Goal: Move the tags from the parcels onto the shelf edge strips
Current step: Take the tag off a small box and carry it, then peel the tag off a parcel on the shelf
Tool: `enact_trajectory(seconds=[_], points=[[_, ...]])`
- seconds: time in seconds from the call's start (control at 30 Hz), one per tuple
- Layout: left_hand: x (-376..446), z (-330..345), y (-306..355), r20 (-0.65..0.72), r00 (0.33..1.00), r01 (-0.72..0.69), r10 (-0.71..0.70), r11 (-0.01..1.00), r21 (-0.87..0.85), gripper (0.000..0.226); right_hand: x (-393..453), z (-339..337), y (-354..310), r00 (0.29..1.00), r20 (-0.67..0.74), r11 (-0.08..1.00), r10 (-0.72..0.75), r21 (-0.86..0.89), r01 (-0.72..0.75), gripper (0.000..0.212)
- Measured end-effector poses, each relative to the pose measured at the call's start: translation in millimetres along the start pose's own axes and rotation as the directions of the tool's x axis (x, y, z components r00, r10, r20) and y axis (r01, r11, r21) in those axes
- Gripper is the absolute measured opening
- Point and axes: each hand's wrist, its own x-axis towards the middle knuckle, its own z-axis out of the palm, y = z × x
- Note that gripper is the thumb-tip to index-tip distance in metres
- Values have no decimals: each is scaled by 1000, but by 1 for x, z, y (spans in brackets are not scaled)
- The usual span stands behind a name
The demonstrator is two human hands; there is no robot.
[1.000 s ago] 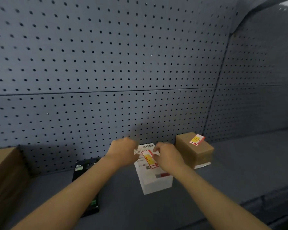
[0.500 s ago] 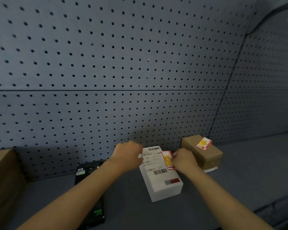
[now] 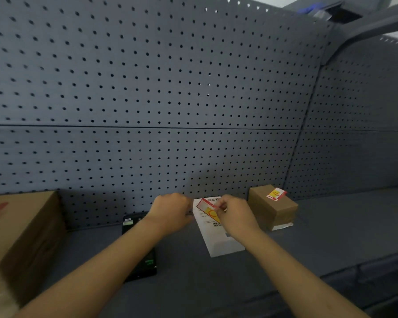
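Observation:
A white parcel (image 3: 218,242) with a printed label lies on the grey shelf (image 3: 331,237), near the pegboard. My left hand (image 3: 170,212) rests curled against the parcel's far left corner. My right hand (image 3: 233,215) pinches a red, white and yellow tag (image 3: 207,207), which is lifted above the parcel's top. To the right stands a small brown parcel (image 3: 274,210) with a second red and yellow tag (image 3: 276,194) stuck on its top.
A black device (image 3: 140,260) lies on the shelf left of the white parcel. A large brown carton (image 3: 21,235) fills the left side. The grey pegboard wall (image 3: 170,99) backs the shelf. The shelf's front edge (image 3: 365,267) runs at the lower right.
My right hand has lifted the tag up off the white parcel's top and turned it leftward. The camera has tilted upward; my left hand stays at the parcel's corner.

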Motion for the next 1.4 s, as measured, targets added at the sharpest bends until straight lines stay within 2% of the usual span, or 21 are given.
enact_trajectory(seconds=[0.33, 0.57, 0.8, 0.87, 0.93, 1.1, 1.27, 1.4], points=[[-109, -35, -4, -16, 995, 103, -103, 994, -23, 19, -84, 14, -51, 986, 138, 981, -88, 184, 62, 6], [-169, -53, -60, -41, 986, 158, -159, 987, -21, 24, -120, 51, -122, 969, 179, 977, -169, 162, 141, 6], [-249, -68, -127, 19, 986, 165, -165, 985, -47, 26, -155, 93, -195, 967, 197, 980, -160, 148, 132, 8], [-270, -71, -142, 25, 982, 188, -187, 981, -50, 21, -168, 104, -213, 960, 215, 979, -177, 142, 149, 8], [-288, -75, -153, 20, 974, 226, -225, 973, -46, 14, -180, 114, -228, 952, 237, 976, -193, 149, 161, 8], [-331, -76, -178, 93, 942, 328, -322, 943, -62, 24, -197, 136, -255, 944, 258, 975, -206, 141, 174, 14], [-372, -69, -186, 167, 879, 457, -446, 889, -28, 24, -217, 160, -273, 909, 310, 950, -280, 228, 215, 14], [-390, -63, -182, 155, 869, 477, -470, 879, -9, 26, -227, 171, -278, 887, 338, 932, -314, 289, 219, 14]])
